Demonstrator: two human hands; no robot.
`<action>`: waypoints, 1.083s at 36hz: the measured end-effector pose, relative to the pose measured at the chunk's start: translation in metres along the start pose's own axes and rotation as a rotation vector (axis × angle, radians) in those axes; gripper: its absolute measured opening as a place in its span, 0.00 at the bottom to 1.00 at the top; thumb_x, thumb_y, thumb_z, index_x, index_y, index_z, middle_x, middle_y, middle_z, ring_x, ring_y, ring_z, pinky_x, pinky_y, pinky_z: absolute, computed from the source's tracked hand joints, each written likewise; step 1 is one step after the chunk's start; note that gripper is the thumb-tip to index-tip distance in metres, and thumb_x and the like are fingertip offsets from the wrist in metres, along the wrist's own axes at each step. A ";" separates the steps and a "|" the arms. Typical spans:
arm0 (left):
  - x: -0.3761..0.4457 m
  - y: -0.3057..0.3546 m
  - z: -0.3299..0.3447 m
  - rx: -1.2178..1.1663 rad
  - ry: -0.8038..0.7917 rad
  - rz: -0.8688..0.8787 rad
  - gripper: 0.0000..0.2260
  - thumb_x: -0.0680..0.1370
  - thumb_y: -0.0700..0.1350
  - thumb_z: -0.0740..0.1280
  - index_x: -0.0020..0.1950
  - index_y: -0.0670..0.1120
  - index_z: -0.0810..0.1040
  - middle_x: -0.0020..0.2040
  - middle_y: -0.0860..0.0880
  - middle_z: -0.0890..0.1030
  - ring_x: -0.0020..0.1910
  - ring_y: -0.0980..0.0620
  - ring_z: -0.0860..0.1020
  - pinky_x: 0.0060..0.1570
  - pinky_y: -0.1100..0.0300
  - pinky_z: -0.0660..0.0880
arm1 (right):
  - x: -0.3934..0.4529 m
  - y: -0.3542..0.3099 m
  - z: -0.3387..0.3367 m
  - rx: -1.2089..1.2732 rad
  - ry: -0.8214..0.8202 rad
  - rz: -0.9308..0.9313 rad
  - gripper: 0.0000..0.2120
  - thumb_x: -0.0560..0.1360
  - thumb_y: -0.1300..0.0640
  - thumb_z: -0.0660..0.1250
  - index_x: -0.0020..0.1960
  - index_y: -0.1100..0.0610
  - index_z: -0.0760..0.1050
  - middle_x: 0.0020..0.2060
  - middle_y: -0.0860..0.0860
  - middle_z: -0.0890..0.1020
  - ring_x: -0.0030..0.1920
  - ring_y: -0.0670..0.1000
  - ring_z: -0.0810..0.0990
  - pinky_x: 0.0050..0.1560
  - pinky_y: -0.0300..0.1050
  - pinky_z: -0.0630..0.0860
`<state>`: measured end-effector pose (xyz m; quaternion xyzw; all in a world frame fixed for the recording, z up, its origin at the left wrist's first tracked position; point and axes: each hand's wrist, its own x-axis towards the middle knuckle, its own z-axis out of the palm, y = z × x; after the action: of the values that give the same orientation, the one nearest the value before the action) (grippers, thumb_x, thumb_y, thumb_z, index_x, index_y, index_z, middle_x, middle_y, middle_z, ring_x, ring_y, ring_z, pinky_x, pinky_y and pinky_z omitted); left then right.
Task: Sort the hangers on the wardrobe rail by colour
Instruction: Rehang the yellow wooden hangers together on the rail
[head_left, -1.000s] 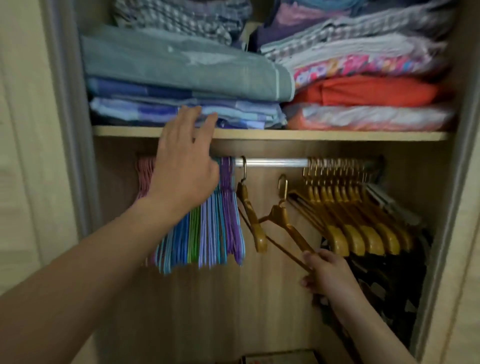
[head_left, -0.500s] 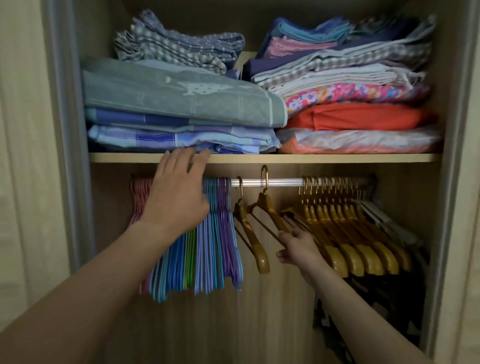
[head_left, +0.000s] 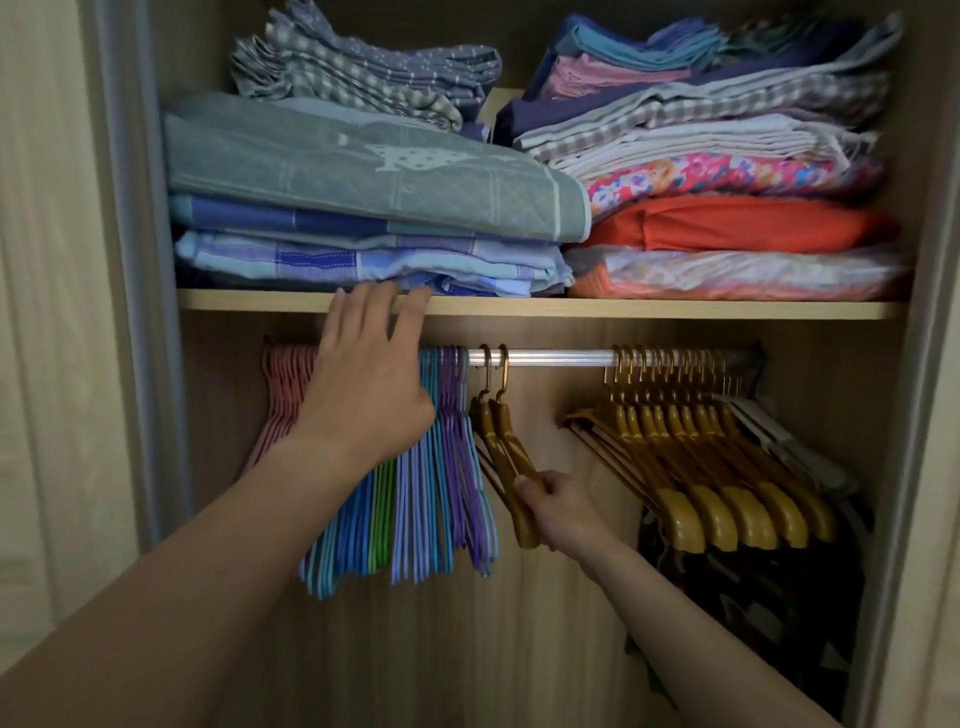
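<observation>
A metal rail (head_left: 550, 358) runs under the shelf. At its left hang pink hangers (head_left: 284, 395), then blue (head_left: 345, 535), green (head_left: 382, 514), light blue and purple hangers (head_left: 460, 467). My left hand (head_left: 366, 384) lies flat against this bunch, fingers spread, fingertips at the shelf edge. Two gold hangers (head_left: 501, 441) hang side by side just right of the purple ones. My right hand (head_left: 558, 512) grips the lower arm of the nearer gold hanger. Several more gold hangers (head_left: 691, 457) crowd the rail's right end.
The wooden shelf (head_left: 649, 309) above carries two stacks of folded linens (head_left: 374, 182). Dark clothing (head_left: 753, 587) hangs low at the right. The wardrobe's side walls close in left and right; a bare stretch of rail lies between the two gold groups.
My right hand carried a gold hanger up onto the rail and slid it left, beside the single gold hanger next to the purple ones. My left hand stayed on the coloured bunch.
</observation>
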<state>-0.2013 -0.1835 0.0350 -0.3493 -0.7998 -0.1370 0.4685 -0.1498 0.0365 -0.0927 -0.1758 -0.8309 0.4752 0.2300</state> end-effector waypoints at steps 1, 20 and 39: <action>0.000 0.000 0.000 -0.001 0.001 0.000 0.44 0.68 0.45 0.73 0.81 0.46 0.56 0.77 0.40 0.62 0.80 0.39 0.56 0.81 0.41 0.48 | -0.001 -0.002 0.001 -0.005 -0.013 -0.008 0.14 0.82 0.42 0.61 0.55 0.51 0.77 0.40 0.50 0.83 0.37 0.47 0.81 0.32 0.38 0.73; 0.004 0.021 0.009 0.076 0.051 -0.105 0.41 0.69 0.47 0.71 0.80 0.42 0.59 0.75 0.34 0.64 0.77 0.32 0.59 0.79 0.36 0.50 | -0.039 0.102 -0.094 -1.102 0.419 -0.411 0.35 0.71 0.44 0.75 0.74 0.54 0.70 0.70 0.56 0.72 0.73 0.61 0.66 0.72 0.61 0.68; -0.001 0.015 0.008 0.109 0.063 -0.073 0.41 0.70 0.47 0.69 0.81 0.44 0.59 0.77 0.35 0.63 0.78 0.34 0.59 0.79 0.37 0.51 | -0.039 0.075 -0.114 -0.592 0.373 -0.397 0.37 0.77 0.68 0.66 0.80 0.49 0.58 0.72 0.51 0.71 0.71 0.54 0.70 0.73 0.53 0.69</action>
<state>-0.1959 -0.1689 0.0288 -0.2896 -0.8032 -0.1210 0.5064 -0.0493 0.1344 -0.1160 -0.1538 -0.8936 0.1216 0.4038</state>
